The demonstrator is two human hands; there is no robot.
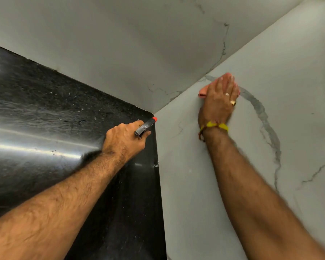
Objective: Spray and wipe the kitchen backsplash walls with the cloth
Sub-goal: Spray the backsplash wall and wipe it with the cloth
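My right hand (219,98) lies flat with straight fingers on the white marble backsplash wall (280,72) at the right, close to the corner. It presses a pink cloth (202,93), which shows only as a strip at the hand's left edge. My left hand (125,138) grips a spray bottle's black head with an orange nozzle (145,125) over the black countertop (45,109). The nozzle points into the corner where counter and walls meet. The bottle's body is hidden under the hand.
A second white marble wall (120,44) runs along the back of the counter and meets the right wall in a corner seam. Grey veins cross both walls. The glossy counter carries light specks and a bright reflection.
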